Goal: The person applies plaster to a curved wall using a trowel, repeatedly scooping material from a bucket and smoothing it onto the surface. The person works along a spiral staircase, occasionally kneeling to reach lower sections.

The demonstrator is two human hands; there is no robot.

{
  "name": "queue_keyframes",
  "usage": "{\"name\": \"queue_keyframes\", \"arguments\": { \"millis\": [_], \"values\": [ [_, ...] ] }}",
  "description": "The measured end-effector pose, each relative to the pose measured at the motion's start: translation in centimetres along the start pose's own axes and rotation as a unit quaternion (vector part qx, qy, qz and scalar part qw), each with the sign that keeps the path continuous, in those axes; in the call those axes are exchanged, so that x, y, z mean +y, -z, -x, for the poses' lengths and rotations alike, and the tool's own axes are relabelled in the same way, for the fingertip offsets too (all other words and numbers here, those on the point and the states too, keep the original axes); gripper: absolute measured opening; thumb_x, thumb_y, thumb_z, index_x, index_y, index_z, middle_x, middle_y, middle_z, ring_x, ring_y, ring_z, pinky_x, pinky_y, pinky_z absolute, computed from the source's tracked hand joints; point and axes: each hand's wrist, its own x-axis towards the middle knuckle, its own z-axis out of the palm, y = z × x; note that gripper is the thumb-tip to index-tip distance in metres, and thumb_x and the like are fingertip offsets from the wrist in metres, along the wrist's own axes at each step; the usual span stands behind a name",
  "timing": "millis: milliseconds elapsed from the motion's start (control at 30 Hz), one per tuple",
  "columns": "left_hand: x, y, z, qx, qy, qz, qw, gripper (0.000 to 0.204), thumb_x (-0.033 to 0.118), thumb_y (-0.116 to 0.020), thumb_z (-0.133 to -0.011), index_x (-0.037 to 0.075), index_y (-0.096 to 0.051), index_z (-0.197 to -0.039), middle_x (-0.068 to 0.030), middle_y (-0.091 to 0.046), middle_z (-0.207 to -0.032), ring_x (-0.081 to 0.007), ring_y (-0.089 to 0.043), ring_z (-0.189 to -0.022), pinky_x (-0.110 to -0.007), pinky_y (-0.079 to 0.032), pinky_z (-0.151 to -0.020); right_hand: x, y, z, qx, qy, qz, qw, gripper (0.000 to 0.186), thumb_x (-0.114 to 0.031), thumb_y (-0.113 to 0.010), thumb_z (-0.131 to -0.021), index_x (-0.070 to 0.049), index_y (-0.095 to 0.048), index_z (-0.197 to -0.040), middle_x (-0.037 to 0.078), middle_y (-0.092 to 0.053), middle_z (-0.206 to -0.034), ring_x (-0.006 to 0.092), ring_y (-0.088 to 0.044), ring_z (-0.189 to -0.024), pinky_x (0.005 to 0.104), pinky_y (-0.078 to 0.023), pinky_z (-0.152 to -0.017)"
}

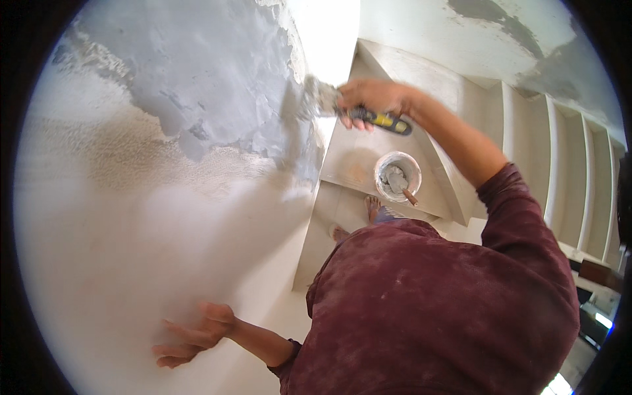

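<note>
My right hand [372, 99] is closed round the black and yellow handle of a putty knife [385, 121]. Grey filler coats its blade, which is blurred and close to the edge of the wall [131, 263]; whether it touches I cannot tell. A wide patch of smooth grey filler [204, 72] covers the upper part of that wall, with a ragged border over rough white paint. Low on the left, my left hand [194, 336] is held at the wall with fingers spread and nothing in it. Its fingers are slightly smeared by motion.
A white bucket [417, 172] of grey filler stands on a step beyond my feet [373, 205], a wooden-handled trowel [397, 181] resting in it. Pale stairs [540, 138] run along the right side. Another wall [553, 39] with grey patches rises behind them.
</note>
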Motion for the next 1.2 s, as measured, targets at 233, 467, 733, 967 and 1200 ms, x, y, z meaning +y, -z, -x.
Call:
{"name": "queue_keyframes", "arguments": {
  "millis": [233, 467, 733, 967, 1200],
  "values": [
    [0.5, -0.8, -0.1, -0.062, 0.009, -0.044, 0.997, 0.062, 0.052, -0.044, -0.092, 0.008, -0.05, -0.136, -0.013, -0.028, -0.155, -0.0301, -0.014, -0.146, -0.051, -0.001, -0.116, 18.8, 2.1, -12.3, 0.01, -0.118, -0.098, 0.988, 0.018, -0.01, -0.042, -0.095, 0.004, -0.051, -0.09, 0.01, -0.059, -0.07, 0.0115, -0.05, -0.048, 0.0259, -0.046, -0.038],
    [0.4, -0.4, -0.9, -0.069, -0.014, -0.077, 0.995, 0.071, 0.061, -0.039, -0.092, 0.008, -0.042, -0.139, -0.0102, -0.025, -0.155, -0.0294, -0.012, -0.146, -0.052, -0.001, -0.115, 13.6, 0.7, -12.7, -0.053, -0.142, -0.161, 0.975, 0.012, -0.007, -0.044, -0.095, 0.001, -0.045, -0.086, 0.011, -0.056, -0.07, 0.0115, -0.046, -0.044, 0.0259, -0.041, -0.034],
    [1.4, -1.1, -0.4, -0.07, -0.001, -0.081, 0.994, 0.069, 0.061, -0.039, -0.091, 0.011, -0.045, -0.139, -0.0096, -0.025, -0.156, -0.028, -0.015, -0.146, -0.048, -0.008, -0.115, 0.9, 0.3, -5.4, -0.076, -0.1, -0.162, 0.979, 0.013, -0.01, -0.046, -0.096, 0.0, -0.047, -0.088, 0.009, -0.056, -0.07, 0.0099, -0.046, -0.045, 0.023, -0.04, -0.035],
    [0.3, -0.7, -0.4, -0.067, 0.001, -0.083, 0.994, 0.071, 0.064, -0.045, -0.088, 0.014, -0.047, -0.138, -0.0078, -0.026, -0.155, -0.0266, -0.018, -0.145, -0.048, -0.01, -0.115, -3.8, 0.5, 0.2, -0.039, 0.029, -0.043, 0.998, 0.021, -0.019, -0.043, -0.101, -0.001, -0.052, -0.096, 0.006, -0.057, -0.068, 0.0062, -0.047, -0.044, 0.0205, -0.041, -0.036],
    [0.9, -1.5, -0.2, -0.091, -0.018, -0.076, 0.993, 0.071, 0.054, -0.051, -0.088, 0.01, -0.04, -0.143, -0.008, -0.019, -0.158, -0.0268, -0.013, -0.146, -0.05, -0.006, -0.115, 19.4, 3.2, -10.8, -0.003, -0.156, -0.117, 0.981, 0.015, -0.017, -0.042, -0.101, -0.003, -0.049, -0.099, 0.005, -0.057, -0.07, 0.0098, -0.05, -0.048, 0.0239, -0.044, -0.04]
  ]
}}
